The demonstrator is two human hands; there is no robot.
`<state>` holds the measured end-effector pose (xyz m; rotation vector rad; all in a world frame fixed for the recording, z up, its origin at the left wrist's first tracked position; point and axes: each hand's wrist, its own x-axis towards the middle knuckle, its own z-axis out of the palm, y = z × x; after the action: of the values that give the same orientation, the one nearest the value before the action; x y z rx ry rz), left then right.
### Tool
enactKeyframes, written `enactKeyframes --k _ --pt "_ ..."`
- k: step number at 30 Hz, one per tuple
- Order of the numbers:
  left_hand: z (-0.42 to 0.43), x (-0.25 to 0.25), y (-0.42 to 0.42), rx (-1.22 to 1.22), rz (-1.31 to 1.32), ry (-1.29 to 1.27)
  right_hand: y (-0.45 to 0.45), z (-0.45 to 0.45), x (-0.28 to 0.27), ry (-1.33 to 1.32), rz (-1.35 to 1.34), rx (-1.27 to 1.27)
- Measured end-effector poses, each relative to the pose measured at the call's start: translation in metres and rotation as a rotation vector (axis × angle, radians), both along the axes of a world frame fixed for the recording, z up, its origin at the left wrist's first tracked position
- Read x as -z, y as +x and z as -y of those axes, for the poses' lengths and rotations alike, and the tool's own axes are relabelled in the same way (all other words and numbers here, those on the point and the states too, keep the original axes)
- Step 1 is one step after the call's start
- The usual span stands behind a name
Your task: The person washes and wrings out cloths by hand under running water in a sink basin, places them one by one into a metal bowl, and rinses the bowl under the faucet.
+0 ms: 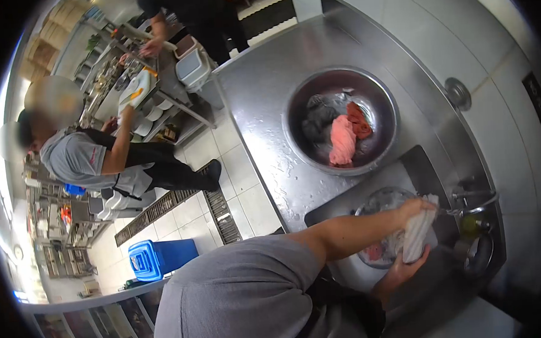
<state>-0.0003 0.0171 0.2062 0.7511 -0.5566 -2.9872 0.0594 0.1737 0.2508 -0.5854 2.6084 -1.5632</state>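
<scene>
A white cloth (417, 230) is bunched lengthwise between my two hands above the sink (340, 209). My left hand (414, 211) is closed around its upper end, and my right hand (406, 268) grips its lower end. Beneath them, partly hidden by my left forearm, a metal bowl (387, 195) sits in the sink; something pinkish shows inside it. On the steel counter stands a larger metal bowl (293, 137), holding a twisted pink cloth (342, 139), a reddish cloth (359, 120) and dark grey cloths (319, 118).
A faucet (475, 196) is beside my hands at the sink's wall side. The steel counter (261, 102) is wet. A blue bin (165, 259) stands on the tiled floor. One person (98, 150) works at a prep table; another person (195, 20) stands beyond the counter.
</scene>
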Motion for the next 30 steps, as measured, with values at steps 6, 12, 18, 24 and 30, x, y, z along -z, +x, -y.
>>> enactKeyframes --k 6,12,18,24,30 --pt "-0.028 -0.081 0.025 -0.231 -0.068 0.088 -0.016 0.029 0.029 -0.01 -0.697 0.122" --pt "0.015 -0.122 0.043 0.187 -0.212 -0.55 -0.085 0.009 0.114 -0.731 0.079 -0.091" --pt "0.029 -0.109 0.059 0.194 -0.289 -0.515 -0.065 0.04 -0.005 -0.212 -0.225 -0.227" --pt "0.028 -0.013 0.033 0.681 -0.449 -0.562 -0.096 0.05 -0.026 0.217 -0.589 -0.749" --pt "0.017 -0.037 0.064 0.778 -0.021 -1.849 -0.097 0.041 0.045 0.305 -0.231 -0.526"
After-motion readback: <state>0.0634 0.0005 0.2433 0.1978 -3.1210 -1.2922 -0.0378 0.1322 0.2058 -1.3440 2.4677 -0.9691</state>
